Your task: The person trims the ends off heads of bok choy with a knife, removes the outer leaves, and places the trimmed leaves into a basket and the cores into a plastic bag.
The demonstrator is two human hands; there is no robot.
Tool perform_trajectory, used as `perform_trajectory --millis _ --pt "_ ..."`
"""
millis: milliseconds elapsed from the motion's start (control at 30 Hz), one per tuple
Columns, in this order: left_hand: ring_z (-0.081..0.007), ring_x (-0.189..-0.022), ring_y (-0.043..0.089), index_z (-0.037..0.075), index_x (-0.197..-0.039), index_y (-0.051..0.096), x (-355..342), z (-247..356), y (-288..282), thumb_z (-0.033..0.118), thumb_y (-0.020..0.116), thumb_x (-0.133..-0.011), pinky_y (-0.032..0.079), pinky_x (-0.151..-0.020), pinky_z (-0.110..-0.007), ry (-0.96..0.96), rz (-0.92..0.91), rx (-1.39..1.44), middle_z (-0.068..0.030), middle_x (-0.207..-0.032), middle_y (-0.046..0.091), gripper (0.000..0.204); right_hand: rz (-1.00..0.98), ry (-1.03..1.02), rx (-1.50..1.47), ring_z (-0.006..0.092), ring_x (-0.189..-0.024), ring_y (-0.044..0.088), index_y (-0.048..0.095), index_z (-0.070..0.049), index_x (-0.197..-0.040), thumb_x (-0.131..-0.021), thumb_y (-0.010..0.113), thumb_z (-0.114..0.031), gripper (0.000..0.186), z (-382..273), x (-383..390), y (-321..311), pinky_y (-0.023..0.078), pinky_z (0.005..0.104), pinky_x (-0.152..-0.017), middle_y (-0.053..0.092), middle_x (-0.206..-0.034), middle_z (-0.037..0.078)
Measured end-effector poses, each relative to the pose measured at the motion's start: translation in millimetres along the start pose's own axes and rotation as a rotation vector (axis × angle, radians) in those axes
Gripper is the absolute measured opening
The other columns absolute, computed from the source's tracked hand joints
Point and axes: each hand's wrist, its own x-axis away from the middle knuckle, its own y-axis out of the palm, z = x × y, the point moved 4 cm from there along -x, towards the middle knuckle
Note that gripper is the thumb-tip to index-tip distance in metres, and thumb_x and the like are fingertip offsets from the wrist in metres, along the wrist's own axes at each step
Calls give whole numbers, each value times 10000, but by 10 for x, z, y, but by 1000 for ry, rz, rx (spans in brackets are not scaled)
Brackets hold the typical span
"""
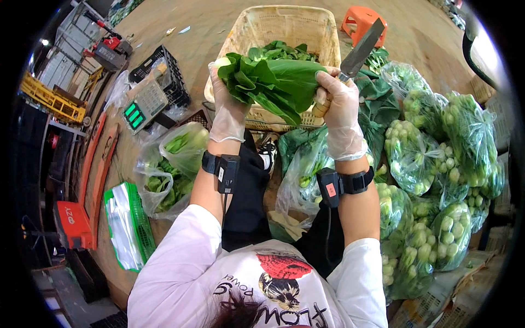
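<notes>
Brown floor (199,46) stretched beyond a yellowish crate (249,27) at twelve o'clock; the left hand (227,104) clasped leafy greens (284,82), the right hand (342,98) gripped a knife (363,48) angled toward one o'clock.

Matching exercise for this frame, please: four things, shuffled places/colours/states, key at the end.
Things
1. knife
2. leafy bunch
3. stool
4. scale

Descriptions
A. orange, to the right of the cream crate
B. display lit green
C. raised in the right hand
D. stem end in the left hand

Pairs: 1-C, 2-D, 3-A, 4-B
</notes>
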Motion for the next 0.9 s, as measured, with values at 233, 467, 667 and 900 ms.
perform_trajectory --millis 233,467,667,900 --pt "-257 -1090 492 102 -1154 517 -171 461 -372 553 390 -879 378 -972 -428 148 -117 -81 -97 -1183 534 544 -257 20 -92 63 -394 398 599 -49 -821 -784 600 -102 65 -413 144 106 281 201 -361 485 -540 -22" --pt "-201 -871 505 -61 -1138 478 137 368 -13 397 575 -849 436 -825 -315 -236 -533 774 -95 -875 531 550 135 -113 1604 285 -700 633 586 -99 -1161 -771 616 -208 406 102 -536 -651 508 352 -635 653 -807 150" --pt "-164 -763 478 -64 -1144 484 -11 585 -102 615 558 -763 391 -744 -286 -200 -932 559 -57 -807 510 782 123 78 1764 357 -878 606 617 -72 -1022 -810 507 -215 278 362 -416 -419 477 417 -784 633 -919 203" --pt "-126 -679 484 -74 -1178 422 -16 684 -148 299 619 -828 398 -678 -252 -109 -934 557 -32 -782 516 548 37 -38 1542 366 -767 612 641 -45 -897 -766 612 -291 281 427 -212 -207 489 402 -687 639 -794 198"
